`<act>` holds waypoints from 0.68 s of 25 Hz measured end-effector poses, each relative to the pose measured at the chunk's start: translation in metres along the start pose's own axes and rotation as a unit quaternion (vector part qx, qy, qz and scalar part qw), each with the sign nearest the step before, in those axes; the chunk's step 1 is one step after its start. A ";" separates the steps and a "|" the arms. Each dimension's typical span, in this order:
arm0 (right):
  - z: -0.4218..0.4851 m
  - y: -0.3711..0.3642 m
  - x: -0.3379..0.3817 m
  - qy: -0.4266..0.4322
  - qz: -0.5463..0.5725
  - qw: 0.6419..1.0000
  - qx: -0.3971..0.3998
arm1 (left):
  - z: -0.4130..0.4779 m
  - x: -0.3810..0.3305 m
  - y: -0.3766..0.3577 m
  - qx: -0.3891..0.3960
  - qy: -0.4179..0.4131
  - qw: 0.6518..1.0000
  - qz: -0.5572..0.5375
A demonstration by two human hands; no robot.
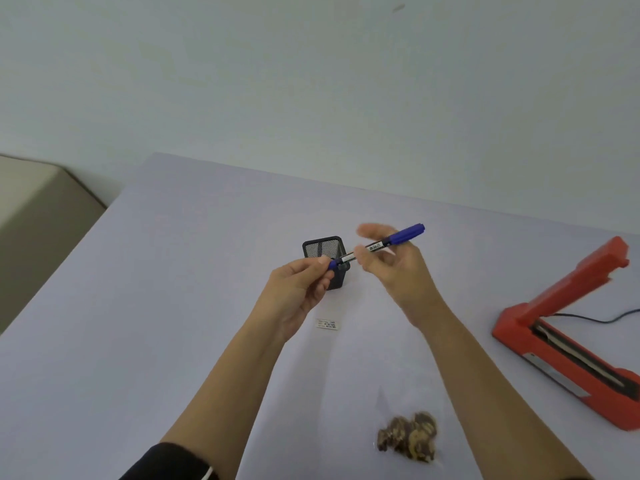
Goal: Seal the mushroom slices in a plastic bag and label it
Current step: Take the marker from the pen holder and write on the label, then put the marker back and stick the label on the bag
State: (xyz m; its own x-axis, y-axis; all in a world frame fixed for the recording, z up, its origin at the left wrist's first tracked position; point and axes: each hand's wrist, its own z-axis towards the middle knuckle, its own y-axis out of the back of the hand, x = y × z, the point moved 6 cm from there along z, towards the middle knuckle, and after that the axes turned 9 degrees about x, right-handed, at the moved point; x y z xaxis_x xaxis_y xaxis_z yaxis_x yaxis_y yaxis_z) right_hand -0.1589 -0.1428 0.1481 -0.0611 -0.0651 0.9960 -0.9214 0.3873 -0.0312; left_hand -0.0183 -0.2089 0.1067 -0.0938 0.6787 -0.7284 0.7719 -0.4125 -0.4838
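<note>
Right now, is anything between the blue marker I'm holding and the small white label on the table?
Nothing visible does. The blue marker, held by left hand and right hand, is in the air; the small white label lies on bare table nearer you. The black mesh pen cup stands behind the marker.

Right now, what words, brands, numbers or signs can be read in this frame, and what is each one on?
No text here is legible.
Marker: white band with dark print on the barrel, too blurred to read.
Paper label on the table: a few lines of dark print, too small to read.
Red sealer: no text visible.
</note>
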 end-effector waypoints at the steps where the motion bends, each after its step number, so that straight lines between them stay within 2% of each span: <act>1: 0.008 0.007 0.000 -0.004 0.033 0.999 -0.030 | 0.006 -0.002 0.002 -0.003 -0.015 1.000 0.007; 3: 0.025 0.020 -0.004 0.001 0.062 0.994 -0.093 | 0.016 -0.005 0.009 -0.009 -0.035 0.998 0.048; 5: 0.042 0.025 -0.011 0.008 -0.004 0.994 -0.113 | 0.028 -0.008 0.022 -0.066 -0.049 0.979 0.184; 7: 0.058 0.024 -0.023 0.018 -0.101 0.988 -0.114 | 0.037 -0.013 0.037 -0.149 -0.065 0.913 0.375; 9: 0.072 0.016 -0.041 0.007 -0.198 0.977 -0.080 | 0.049 -0.007 0.042 -0.155 -0.046 0.861 0.482; 11: 0.082 0.004 -0.064 -0.017 -0.295 0.955 -0.010 | 0.062 0.006 0.040 -0.120 -0.024 0.837 0.533; 13: 0.088 -0.007 -0.087 -0.036 -0.373 0.926 0.049 | 0.070 0.015 0.039 -0.104 -0.031 0.836 0.538; 17: 0.098 -0.015 -0.103 -0.015 -0.464 0.884 0.062 | 0.076 0.019 0.039 -0.113 -0.055 0.840 0.527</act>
State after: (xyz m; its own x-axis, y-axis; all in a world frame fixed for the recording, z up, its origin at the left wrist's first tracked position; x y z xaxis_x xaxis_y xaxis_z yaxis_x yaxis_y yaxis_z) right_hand -0.1761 -0.2322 0.0382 0.7340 -0.3271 0.5953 -0.6156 0.0499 0.7865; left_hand -0.0379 -0.2585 0.0370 0.6691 -0.0567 -0.7410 0.5614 -0.6147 0.5540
